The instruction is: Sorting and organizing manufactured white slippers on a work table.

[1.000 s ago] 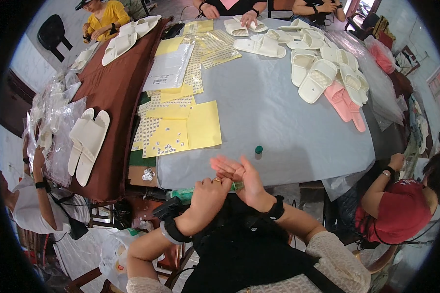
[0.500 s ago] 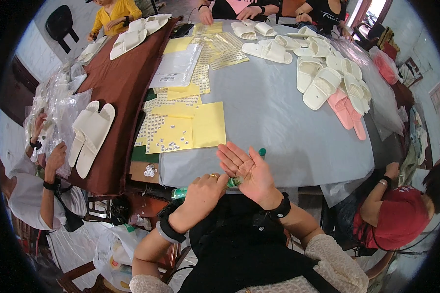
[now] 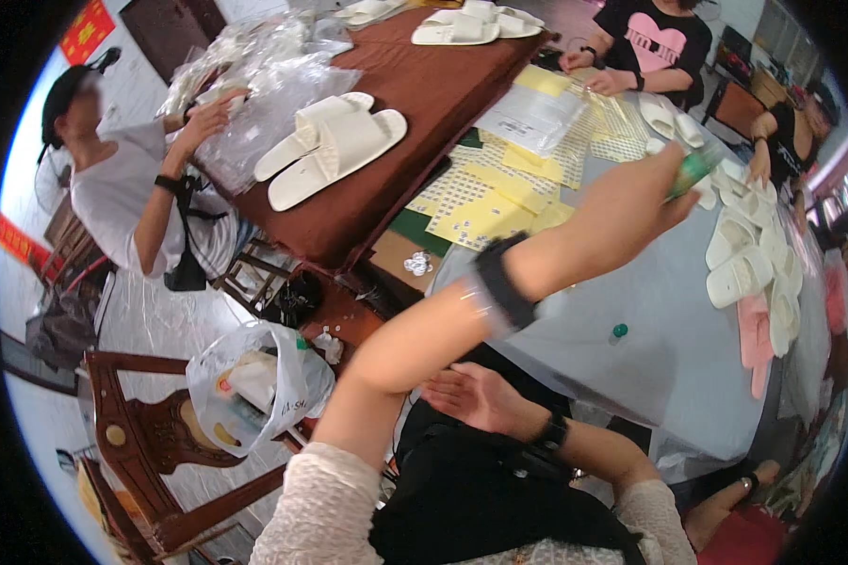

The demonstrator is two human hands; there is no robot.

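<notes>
"So, what's in the left grip?"

"It's clamped round a green bottle, out at 2 o'clock, above the surface. Motion blur hides how the fingers sit and whether the mouth is bare."

"And the right grip?"

"At 5 o'clock, close to the black apron. Fingers side by side, slightly bent, parted from the palm; I see nothing in it."

"Which step is this, would you say?"

"Handling the bottle, I'd judge, with its cap probably off: a small green cap stands on the surface, at 6 o'clock from the left grip."

"What would the next move call for?"

"A steady left grip and an upright bottle, I'd think, plus a free right grip if the cap is wanted."

"Anything further out?"

"Yellow sticker sheets at 1 o'clock, white slippers near 3, pink slippers just past them. At 11, a white pair lies on a brown cloth."
</notes>
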